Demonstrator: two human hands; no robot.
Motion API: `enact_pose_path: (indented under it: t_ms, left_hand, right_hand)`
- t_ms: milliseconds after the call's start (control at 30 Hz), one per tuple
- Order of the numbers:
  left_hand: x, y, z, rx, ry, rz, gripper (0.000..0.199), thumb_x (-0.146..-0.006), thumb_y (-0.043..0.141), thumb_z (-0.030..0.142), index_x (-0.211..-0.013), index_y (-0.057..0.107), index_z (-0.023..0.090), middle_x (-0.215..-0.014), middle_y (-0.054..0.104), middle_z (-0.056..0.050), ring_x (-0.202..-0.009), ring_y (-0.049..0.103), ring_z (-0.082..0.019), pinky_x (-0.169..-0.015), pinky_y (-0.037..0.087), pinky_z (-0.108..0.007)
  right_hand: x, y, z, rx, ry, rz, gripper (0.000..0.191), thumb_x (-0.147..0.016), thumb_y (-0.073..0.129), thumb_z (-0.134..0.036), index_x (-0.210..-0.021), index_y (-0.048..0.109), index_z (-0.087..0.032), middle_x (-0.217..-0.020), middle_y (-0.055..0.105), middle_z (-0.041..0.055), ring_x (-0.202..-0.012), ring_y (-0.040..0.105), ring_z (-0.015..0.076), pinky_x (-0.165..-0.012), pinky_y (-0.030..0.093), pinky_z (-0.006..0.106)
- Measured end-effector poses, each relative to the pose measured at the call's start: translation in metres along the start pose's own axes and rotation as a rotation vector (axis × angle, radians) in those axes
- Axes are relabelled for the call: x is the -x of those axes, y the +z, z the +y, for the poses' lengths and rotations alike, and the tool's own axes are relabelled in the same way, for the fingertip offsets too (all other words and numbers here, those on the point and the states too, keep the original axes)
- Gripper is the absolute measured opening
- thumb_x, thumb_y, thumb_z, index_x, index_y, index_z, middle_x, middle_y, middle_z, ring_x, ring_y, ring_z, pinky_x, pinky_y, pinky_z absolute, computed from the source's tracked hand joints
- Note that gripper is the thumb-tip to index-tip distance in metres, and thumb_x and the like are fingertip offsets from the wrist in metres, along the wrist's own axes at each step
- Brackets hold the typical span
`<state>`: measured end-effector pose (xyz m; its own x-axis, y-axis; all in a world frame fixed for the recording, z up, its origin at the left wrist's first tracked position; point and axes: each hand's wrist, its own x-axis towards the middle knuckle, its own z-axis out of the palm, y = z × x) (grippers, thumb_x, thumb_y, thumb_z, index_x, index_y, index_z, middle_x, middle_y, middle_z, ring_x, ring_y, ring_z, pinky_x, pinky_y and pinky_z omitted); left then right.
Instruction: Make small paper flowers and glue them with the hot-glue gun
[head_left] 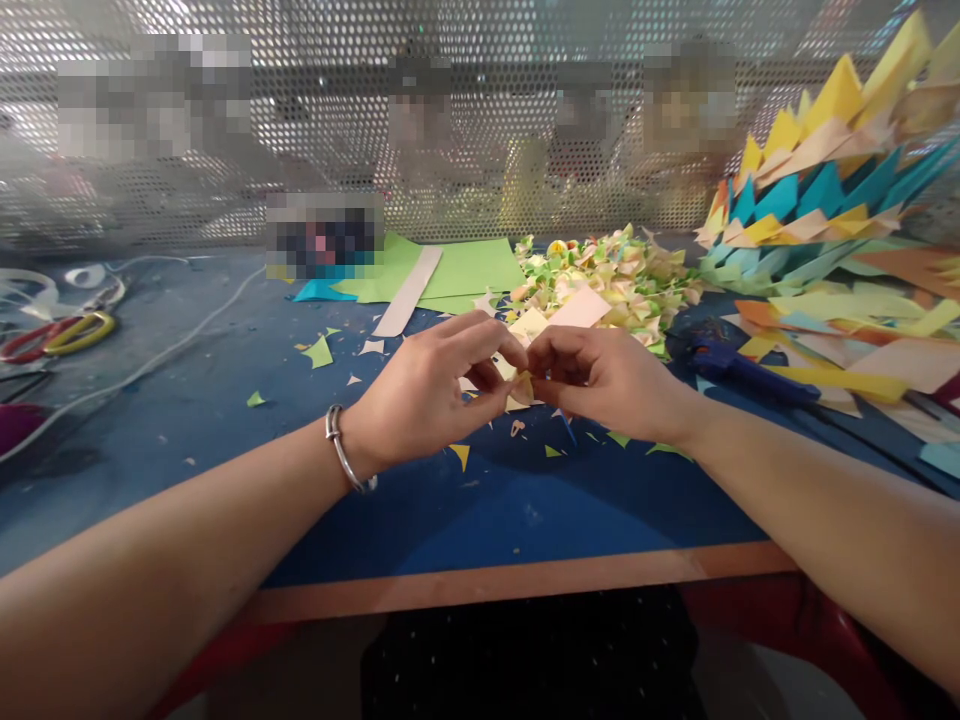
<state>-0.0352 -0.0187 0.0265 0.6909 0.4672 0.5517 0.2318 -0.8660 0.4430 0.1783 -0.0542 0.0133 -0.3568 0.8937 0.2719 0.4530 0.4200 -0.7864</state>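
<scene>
Over the middle of the blue table (525, 510), my left hand (442, 385) and my right hand (607, 380) meet at the fingertips. Between them they pinch a small pale paper piece (520, 390), whose exact shape is partly covered by the fingers. Just beyond the hands lie a pale pink paper piece (581, 307) and pale yellow paper (529, 324). Behind these is a heap of small folded paper pieces (622, 270), mostly green, cream and yellow. Small paper scraps (461, 456) are scattered around both hands.
Green sheets (472, 268) and a pale strip (410, 290) lie behind. A blue glue gun (750, 372), paper strips (840, 380) and a spiky paper structure (817, 190) are at right. Scissors (79, 333) and a white cord (150, 368) lie left; a perforated metal screen (472, 190) stands behind.
</scene>
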Motion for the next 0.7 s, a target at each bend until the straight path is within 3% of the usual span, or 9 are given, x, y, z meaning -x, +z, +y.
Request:
enact_pose_path:
  t_ms: [333,700]
  left_hand:
    - [-0.0011,-0.0015,-0.0032,-0.109,0.105,-0.008,0.015,-0.084,0.057,0.007,-0.084,0.066,0.019,-0.092,0.065,-0.006,-0.084,0.064,-0.016,-0.074,0.054,-0.029]
    - [0.0005,-0.001,0.0004,-0.181,0.063,-0.035,0.014,-0.084,0.057,0.008,-0.082,0.068,0.016,-0.09,0.067,-0.007,-0.083,0.064,-0.017,-0.073,0.052,-0.03]
  right_hand:
    - [0.0,0.0005,0.0007,0.027,0.021,-0.002,0.009,-0.086,0.065,-0.024,-0.089,0.061,-0.017,-0.065,0.058,-0.0022,-0.051,0.05,0.0075,-0.046,0.037,0.022]
    - [-0.0013,0.0004,0.001,0.046,0.038,-0.006,0.011,-0.085,0.064,-0.025,-0.088,0.062,-0.015,-0.061,0.057,-0.0029,-0.048,0.05,0.0079,-0.045,0.037,0.022]
